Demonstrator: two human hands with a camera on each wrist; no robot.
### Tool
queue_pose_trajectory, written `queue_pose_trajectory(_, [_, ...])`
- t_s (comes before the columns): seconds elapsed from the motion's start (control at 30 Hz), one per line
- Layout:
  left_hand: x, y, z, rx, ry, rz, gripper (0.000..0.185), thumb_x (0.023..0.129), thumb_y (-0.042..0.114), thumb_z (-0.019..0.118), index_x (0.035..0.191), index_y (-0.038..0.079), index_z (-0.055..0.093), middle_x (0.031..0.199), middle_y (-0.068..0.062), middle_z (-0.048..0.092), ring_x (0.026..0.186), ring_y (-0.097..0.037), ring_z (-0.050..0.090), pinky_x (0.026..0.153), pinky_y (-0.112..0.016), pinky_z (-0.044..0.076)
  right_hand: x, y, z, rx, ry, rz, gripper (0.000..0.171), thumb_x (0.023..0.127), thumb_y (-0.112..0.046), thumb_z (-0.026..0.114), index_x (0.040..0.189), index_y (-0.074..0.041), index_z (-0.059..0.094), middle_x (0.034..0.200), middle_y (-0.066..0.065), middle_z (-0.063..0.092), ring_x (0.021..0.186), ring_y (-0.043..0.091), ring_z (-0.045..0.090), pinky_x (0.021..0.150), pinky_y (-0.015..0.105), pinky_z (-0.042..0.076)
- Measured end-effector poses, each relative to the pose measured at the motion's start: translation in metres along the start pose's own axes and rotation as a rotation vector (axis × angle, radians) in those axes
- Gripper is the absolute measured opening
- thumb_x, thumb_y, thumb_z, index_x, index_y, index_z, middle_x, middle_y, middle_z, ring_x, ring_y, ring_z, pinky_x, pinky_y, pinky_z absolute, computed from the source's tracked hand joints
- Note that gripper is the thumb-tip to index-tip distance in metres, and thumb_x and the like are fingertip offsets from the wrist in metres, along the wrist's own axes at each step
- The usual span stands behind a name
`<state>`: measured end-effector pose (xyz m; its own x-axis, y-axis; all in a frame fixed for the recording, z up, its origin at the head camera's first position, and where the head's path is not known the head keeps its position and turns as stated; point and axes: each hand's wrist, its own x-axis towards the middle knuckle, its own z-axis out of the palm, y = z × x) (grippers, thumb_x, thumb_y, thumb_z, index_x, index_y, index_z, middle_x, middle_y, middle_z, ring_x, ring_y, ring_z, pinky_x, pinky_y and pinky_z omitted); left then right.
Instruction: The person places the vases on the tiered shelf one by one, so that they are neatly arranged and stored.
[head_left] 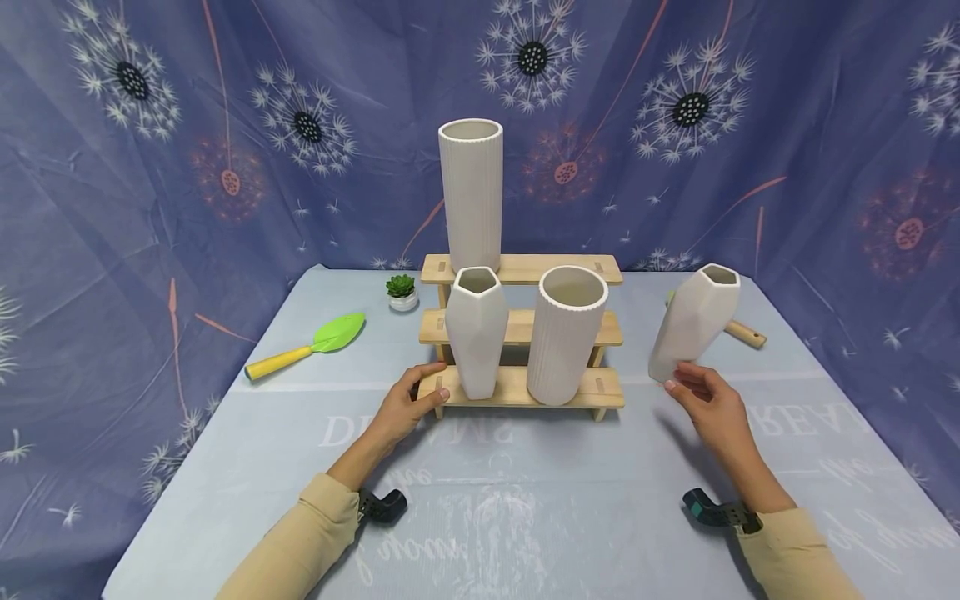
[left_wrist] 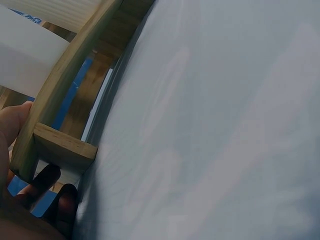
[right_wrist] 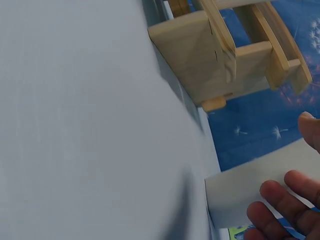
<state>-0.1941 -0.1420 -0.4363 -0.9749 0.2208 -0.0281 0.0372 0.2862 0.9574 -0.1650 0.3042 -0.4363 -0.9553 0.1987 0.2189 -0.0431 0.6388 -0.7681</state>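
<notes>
My left hand (head_left: pixel 405 407) grips the left end of the lowest tier of a three-step wooden stand (head_left: pixel 513 390), thumb on top and fingers tucked underneath in the left wrist view. That tier carries a white faceted vase (head_left: pixel 477 342) and a wide ribbed vase (head_left: pixel 566 350). On the top tier stands a tall ribbed vase (head_left: pixel 474 200). To the right, another faceted vase (head_left: pixel 693 321) is on the table and appears to lean right. Around its lower part are the relaxed fingers of my right hand (head_left: pixel 711 412); the right wrist view shows fingertips (right_wrist: pixel 272 192) over its side, thumb apart.
A green trowel (head_left: pixel 337 333) with a yellow handle lies on the table at left. Near the stand sits a small potted succulent (head_left: pixel 402 292). Behind the right faceted vase, a wooden handle (head_left: pixel 745 334) sticks out. A dandelion-patterned curtain (head_left: pixel 375 125) hangs behind.
</notes>
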Motion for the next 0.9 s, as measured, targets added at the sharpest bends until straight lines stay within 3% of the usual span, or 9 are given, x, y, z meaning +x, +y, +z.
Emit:
queue_pose_trajectory(0.17, [0.008,-0.019,0.001,-0.003,0.018,0.014,0.050,0.090,0.022,0.065,0.136,0.016,0.049,0.141,-0.013,0.041,0.111,-0.024,0.050,0.083,-0.022,0.044,0.002,0.005,-0.005,-0.007,0.042,0.021,0.051,0.090,-0.038,0.062,0.127,-0.003,0.055,0.121,0.021,0.060,0.086,-0.022,0.043,0.073,0.001,0.037])
queue_pose_trajectory(0.43, [0.009,-0.024,0.001,0.009,0.028,0.035,0.049,0.089,0.026,0.066,0.134,0.019,0.051,0.138,-0.010,0.043,0.106,-0.019,0.051,0.081,-0.021,0.045,0.009,0.007,-0.011,-0.019,0.129,0.089,0.052,0.088,-0.038,0.065,0.124,-0.002,0.054,0.119,0.020,0.059,0.084,-0.020,0.042,0.070,0.002,0.037])
queue_pose_trajectory(0.5, [0.009,-0.024,0.001,0.009,0.028,0.038,0.049,0.089,0.026,0.066,0.134,0.019,0.051,0.138,-0.010,0.043,0.106,-0.019,0.051,0.081,-0.022,0.045,0.012,0.006,-0.012,-0.013,0.139,0.099,0.055,0.088,-0.037,0.065,0.127,-0.001,0.051,0.121,0.021,0.058,0.086,-0.014,0.045,0.072,0.002,0.036])
queue_pose_trajectory(0.6, [0.010,-0.023,0.001,0.015,0.028,0.039,0.049,0.089,0.025,0.066,0.135,0.019,0.050,0.138,-0.010,0.043,0.105,-0.020,0.051,0.081,-0.022,0.044,0.017,0.005,-0.013,-0.020,0.135,0.118,0.061,0.088,-0.037,0.064,0.132,0.000,0.046,0.126,0.021,0.057,0.098,0.005,0.052,0.076,0.006,0.035])
queue_pose_trajectory(0.73, [0.009,-0.019,0.001,0.004,0.020,0.032,0.049,0.090,0.021,0.065,0.136,0.016,0.050,0.140,-0.012,0.042,0.107,-0.022,0.050,0.082,-0.022,0.044,0.023,0.003,-0.014,-0.021,0.119,0.141,0.069,0.089,-0.039,0.062,0.140,0.000,0.037,0.134,0.022,0.052,0.115,0.030,0.049,0.090,0.022,0.040])
queue_pose_trajectory(0.9, [0.000,0.000,0.000,0.010,0.009,0.022,0.049,0.090,0.016,0.063,0.137,0.009,0.048,0.140,-0.017,0.042,0.108,-0.024,0.050,0.082,-0.023,0.044,0.030,0.001,-0.013,-0.001,0.099,0.151,0.076,0.089,-0.041,0.060,0.145,0.000,0.028,0.141,0.024,0.044,0.124,0.040,0.044,0.101,0.051,0.037])
